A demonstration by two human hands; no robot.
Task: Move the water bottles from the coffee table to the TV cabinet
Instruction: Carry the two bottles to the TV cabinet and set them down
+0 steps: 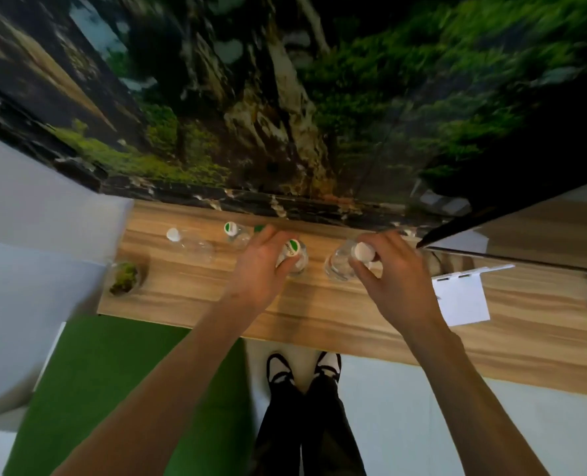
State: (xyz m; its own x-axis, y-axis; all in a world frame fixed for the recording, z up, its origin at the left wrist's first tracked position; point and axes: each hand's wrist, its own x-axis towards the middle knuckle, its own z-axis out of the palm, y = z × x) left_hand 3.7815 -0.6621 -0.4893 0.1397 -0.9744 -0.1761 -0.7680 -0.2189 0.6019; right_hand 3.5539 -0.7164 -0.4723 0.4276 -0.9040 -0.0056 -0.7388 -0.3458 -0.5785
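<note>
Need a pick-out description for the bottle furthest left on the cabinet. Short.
Start at the long wooden TV cabinet under the big screen and go to its left end, by the small mossy plant. The white-capped clear bottle beside the plant is last in the row; neither hand touches it, and its nearest neighbour's cap is green and white.

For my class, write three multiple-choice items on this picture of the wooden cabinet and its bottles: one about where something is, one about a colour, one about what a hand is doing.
1. Where is the small mossy plant?
A. at the cabinet's left end
B. beside the white card
C. on the green mat

2. What colour is the cap of the bottle under the right hand?
A. green
B. white
C. blue

3. What is the left hand doing?
A. resting flat
B. hanging idle
C. gripping a green-capped bottle

Answers:
1 A, it sits at the left end of the wooden cabinet.
2 B, the white-capped bottle shows its cap between the fingers.
3 C, fingers curl round it.
</note>
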